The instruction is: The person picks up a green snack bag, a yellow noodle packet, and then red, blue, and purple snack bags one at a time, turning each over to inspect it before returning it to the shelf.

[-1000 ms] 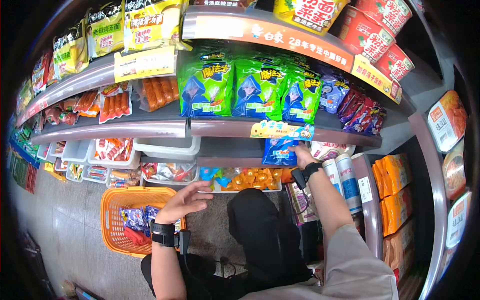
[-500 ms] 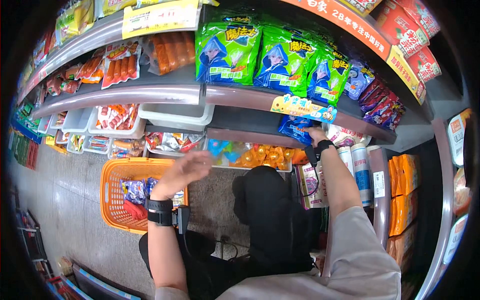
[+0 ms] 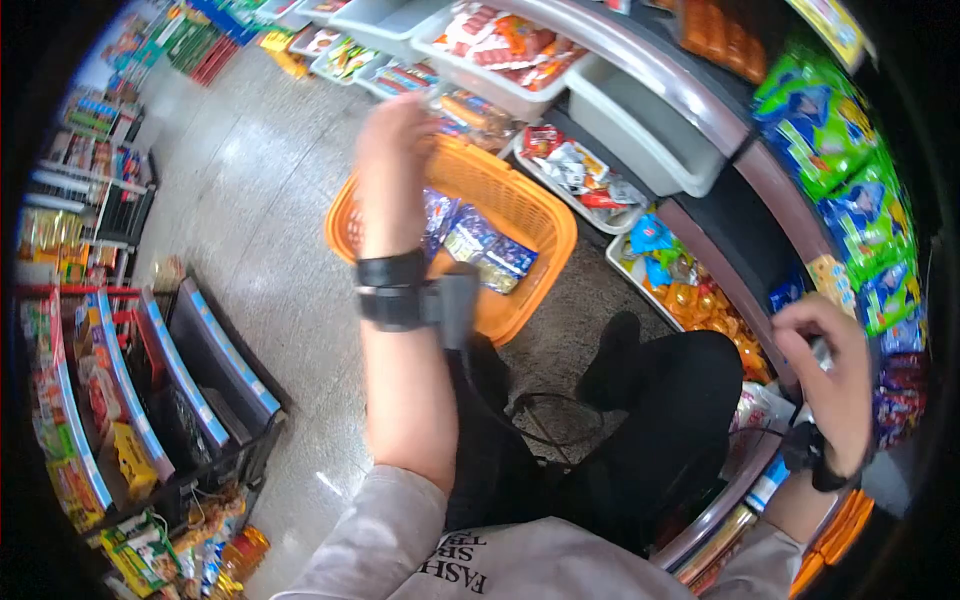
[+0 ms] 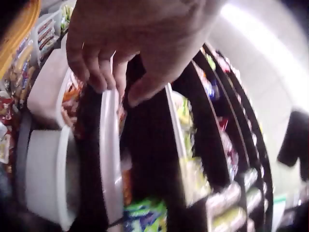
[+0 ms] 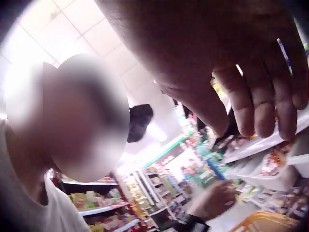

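Note:
My left hand (image 3: 397, 145), blurred, hangs over the far rim of an orange basket (image 3: 553, 205) on the floor. Its fingers droop loosely with nothing between them in the left wrist view. Inside the basket lie several blue and purple snack packets (image 3: 490, 250), partly hidden by my left arm. On the other side, my right hand (image 3: 830, 365) is beside the shelf, fingers loosely bent and empty. A blue snack bag (image 3: 786, 291) sits on the low shelf just beyond its fingertips. Green snack bags (image 3: 825, 140) line the shelf above.
White bins (image 3: 650, 130) of packaged snacks stand along the lower shelf. A tray of orange-wrapped sweets (image 3: 705, 320) is near my knees. A low display rack (image 3: 150, 390) stands on the left, with bottles and packets in front of it. Grey tiled floor (image 3: 270, 180) runs between.
The view has swung left and down toward the basket. My right hand has let go of the blue snack bag, which stays on the shelf. My left hand has moved over the basket.

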`<state>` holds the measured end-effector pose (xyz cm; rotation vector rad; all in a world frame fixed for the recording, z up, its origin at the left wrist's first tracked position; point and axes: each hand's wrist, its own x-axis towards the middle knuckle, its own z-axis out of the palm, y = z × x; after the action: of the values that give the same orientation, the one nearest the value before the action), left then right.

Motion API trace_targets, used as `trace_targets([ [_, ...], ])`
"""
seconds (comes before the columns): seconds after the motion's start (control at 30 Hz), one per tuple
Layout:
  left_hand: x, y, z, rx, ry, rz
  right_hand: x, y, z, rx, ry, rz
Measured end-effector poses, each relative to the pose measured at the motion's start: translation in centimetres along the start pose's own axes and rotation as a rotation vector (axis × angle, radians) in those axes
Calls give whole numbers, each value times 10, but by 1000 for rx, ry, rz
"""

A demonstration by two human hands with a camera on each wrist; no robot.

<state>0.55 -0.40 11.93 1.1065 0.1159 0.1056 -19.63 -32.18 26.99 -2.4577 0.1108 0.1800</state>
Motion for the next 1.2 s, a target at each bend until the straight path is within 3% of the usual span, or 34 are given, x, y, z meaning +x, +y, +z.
trace_targets([
  [0.03,-7,-12,5,278,-188,68,1,-22,-5,14,35,-90],
  [0.07,-25,-16,28,433,-382,108,5,-33,-22,-5,-53,-211],
  [0.1,-31,-44,38,563,-615,97,10,-41,-36,-24,-140,-332],
  [0.13,-59,-26,65,714,-862,-13,25,-52,-44,-21,-154,-352],
  [0.2,-100,-55,90,504,-1325,-11,74,-74,-59,396,-459,-638],
  [0.23,-121,-66,100,364,-1445,121,94,-81,-61,603,-611,-767],
  [0.27,-150,-82,108,261,-1360,307,107,-92,-57,598,-617,-764],
  [0.3,-169,-97,115,158,-1269,487,118,-106,-48,760,-562,-780],
  [0.33,-175,-106,122,154,-1263,486,123,-113,-41,923,-505,-792],
  [0.37,-177,-112,127,-70,-1521,388,125,-98,-38,925,-513,-789],
  [0.4,-178,-118,128,-305,-1767,277,129,-68,-35,398,-30,-586],
  [0.43,-171,-109,123,-304,-1761,275,133,-46,-30,-134,426,-344],
  [0.47,-157,-93,116,-123,-1868,-63,138,-38,-26,-134,420,-345],
  [0.5,-142,-80,106,64,-1936,-409,143,-31,-23,247,403,-358],
  [0.53,-129,-75,96,267,-1918,-346,149,-26,-20,627,376,-362],
  [0.57,-123,-76,85,269,-1912,-344,155,-20,-13,1008,339,-359],
  [0.6,-119,-81,73,566,-1804,-237,149,-12,3,1082,255,-405],
  [0.63,-115,-84,62,853,-1670,-130,150,-2,12,1234,8,-472],
  [0.67,-106,-83,53,962,-1619,-203,148,1,32,1263,188,-368],
  [0.7,-93,-84,49,1070,-1566,-278,149,16,45,1267,157,-358],
  [0.77,-44,-180,8,835,-1579,-114,150,34,76,1428,185,-259],
  [0.8,-40,-103,18,1126,-1042,-333,154,44,91,1392,220,-231],
  [0.83,-29,-130,11,1356,-644,-238,157,52,106,1354,263,-202],
  [0.87,-14,-155,-1,1487,-447,-181,157,54,121,1334,255,-161],
  [0.9,-1,-157,-6,1653,-461,-289,157,49,130,1305,220,-131],
  [0.93,16,-198,-30,1774,-488,-286,156,49,140,1257,190,-122],
  [0.97,37,-271,-82,1683,-530,-223,155,40,146,1181,193,-71],
  [1.0,42,-283,-59,1670,-564,-203,154,38,152,1205,117,-60],
  [1.07,48,-272,-59,1632,-635,-229,150,33,158,1166,64,61],
  [1.1,48,-284,-27,1613,-677,-242,150,46,148,1207,89,98],
  [1.13,31,-263,-55,1594,-720,-254,146,35,160,1203,5,67],
  [1.2,14,-257,-36,1512,-871,-257,143,32,156,1244,-81,93],
])
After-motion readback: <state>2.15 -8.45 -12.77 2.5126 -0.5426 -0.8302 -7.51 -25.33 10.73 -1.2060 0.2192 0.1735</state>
